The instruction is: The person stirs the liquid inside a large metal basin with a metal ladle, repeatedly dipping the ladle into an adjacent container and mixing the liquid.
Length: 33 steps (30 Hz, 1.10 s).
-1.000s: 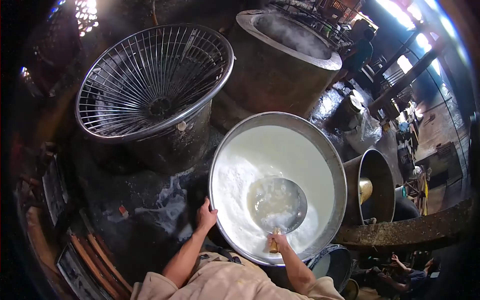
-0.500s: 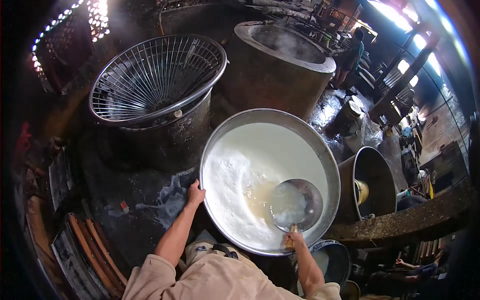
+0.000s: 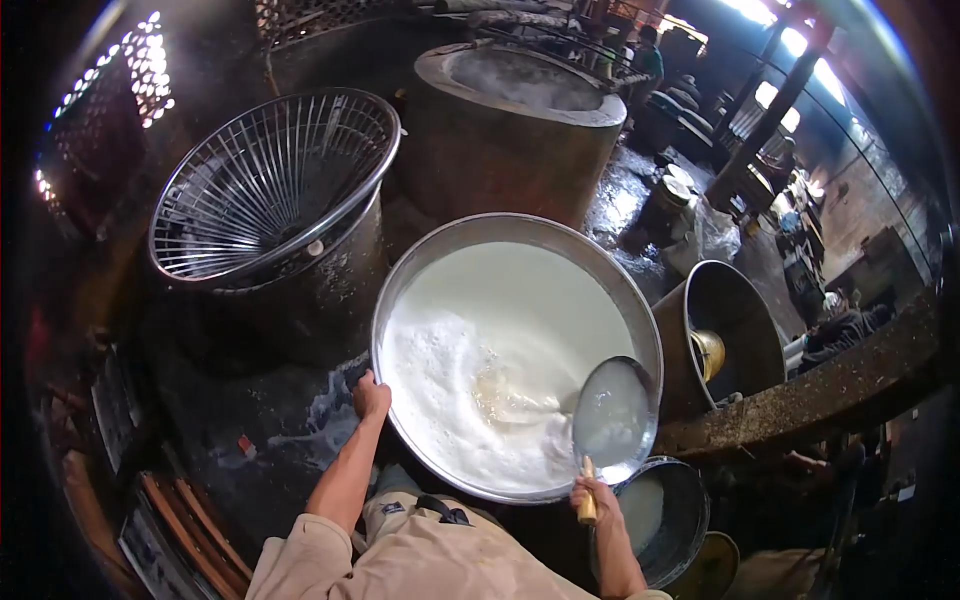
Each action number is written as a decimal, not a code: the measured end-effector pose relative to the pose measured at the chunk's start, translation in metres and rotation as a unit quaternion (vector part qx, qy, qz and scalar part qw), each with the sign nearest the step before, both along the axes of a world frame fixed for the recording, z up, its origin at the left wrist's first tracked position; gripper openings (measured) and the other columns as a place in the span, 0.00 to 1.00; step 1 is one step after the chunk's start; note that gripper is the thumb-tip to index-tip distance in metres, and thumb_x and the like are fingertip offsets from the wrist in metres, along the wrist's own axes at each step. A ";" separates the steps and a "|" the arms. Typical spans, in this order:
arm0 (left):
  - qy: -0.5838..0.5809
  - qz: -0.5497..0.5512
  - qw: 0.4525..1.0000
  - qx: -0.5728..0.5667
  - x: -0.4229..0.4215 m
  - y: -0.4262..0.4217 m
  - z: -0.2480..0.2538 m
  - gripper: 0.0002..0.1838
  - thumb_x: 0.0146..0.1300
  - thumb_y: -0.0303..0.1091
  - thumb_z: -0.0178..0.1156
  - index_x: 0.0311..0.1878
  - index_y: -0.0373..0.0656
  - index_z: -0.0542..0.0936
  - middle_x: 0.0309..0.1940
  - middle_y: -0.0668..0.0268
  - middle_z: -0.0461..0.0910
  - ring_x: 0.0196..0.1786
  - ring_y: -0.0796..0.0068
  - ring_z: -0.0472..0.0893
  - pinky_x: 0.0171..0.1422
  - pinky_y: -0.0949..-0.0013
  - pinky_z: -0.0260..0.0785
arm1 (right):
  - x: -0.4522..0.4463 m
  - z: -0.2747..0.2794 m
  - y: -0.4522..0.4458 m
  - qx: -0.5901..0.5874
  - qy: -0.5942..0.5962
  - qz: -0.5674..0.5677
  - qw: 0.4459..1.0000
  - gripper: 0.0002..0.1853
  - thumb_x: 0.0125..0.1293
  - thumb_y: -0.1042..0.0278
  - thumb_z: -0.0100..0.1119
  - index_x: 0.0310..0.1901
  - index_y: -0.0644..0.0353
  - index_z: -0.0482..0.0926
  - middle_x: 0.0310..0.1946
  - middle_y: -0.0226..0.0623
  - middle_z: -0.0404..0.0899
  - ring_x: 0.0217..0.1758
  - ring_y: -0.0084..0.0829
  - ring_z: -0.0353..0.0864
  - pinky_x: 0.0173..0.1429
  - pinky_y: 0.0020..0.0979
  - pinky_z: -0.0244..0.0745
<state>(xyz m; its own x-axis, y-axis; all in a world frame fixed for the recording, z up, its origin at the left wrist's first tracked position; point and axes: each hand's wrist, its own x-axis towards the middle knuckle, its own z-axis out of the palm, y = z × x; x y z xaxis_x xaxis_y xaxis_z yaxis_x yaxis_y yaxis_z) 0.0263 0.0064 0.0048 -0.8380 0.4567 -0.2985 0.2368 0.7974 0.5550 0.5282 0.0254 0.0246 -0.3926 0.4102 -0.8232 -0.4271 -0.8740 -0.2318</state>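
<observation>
A wide round metal vat (image 3: 648,322) stands in front of me, filled with milky white liquid (image 3: 520,290) that is foamy on the left side. My left hand (image 3: 371,396) is closed on the vat's left rim. My right hand (image 3: 597,497) grips the pale handle of a large round ladle (image 3: 612,415). The ladle's bowl sits over the right inner part of the vat, near the rim, with cloudy liquid in it. Just below the ladle, a dark bucket (image 3: 690,545) with some whitish liquid stands beside the vat.
A large slatted metal basket (image 3: 270,185) rests on a drum at the left. Behind the vat is a steaming cauldron (image 3: 520,130). A tipped metal drum (image 3: 735,310) with a yellow container inside is at the right, above a thick beam (image 3: 800,410). A person (image 3: 648,60) stands far back.
My right hand has lifted the ladle and moved it right, towards the vat's rim. The left hand stays on the rim. My view has shifted slightly.
</observation>
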 end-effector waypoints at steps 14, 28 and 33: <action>-0.096 -0.071 0.980 0.157 -0.036 -0.009 -0.041 0.11 0.44 0.25 0.66 0.34 0.37 0.78 0.30 0.57 0.82 0.33 0.62 0.81 0.39 0.64 0.71 | 0.003 0.040 -0.033 0.047 0.149 -0.201 0.967 0.11 0.64 0.69 0.50 0.24 0.55 0.64 0.16 0.22 0.58 0.15 0.18 0.60 0.20 0.22 0.61; -0.237 -0.247 0.922 0.179 -0.103 0.021 -0.029 0.16 0.51 0.35 0.67 0.43 0.42 0.79 0.35 0.58 0.83 0.40 0.64 0.83 0.46 0.64 0.72 | -0.294 0.109 0.183 0.553 -0.700 0.209 0.401 0.21 0.50 0.70 0.63 0.46 0.64 0.70 0.33 0.52 0.80 0.34 0.47 0.82 0.40 0.45 0.78; -0.171 -0.273 0.941 0.106 -0.102 0.029 0.001 0.23 0.49 0.34 0.68 0.50 0.40 0.77 0.44 0.49 0.80 0.51 0.49 0.78 0.57 0.56 0.68 | -0.376 0.105 0.229 0.472 -0.720 0.355 0.365 0.17 0.52 0.72 0.55 0.46 0.63 0.73 0.35 0.53 0.80 0.41 0.52 0.81 0.46 0.49 0.76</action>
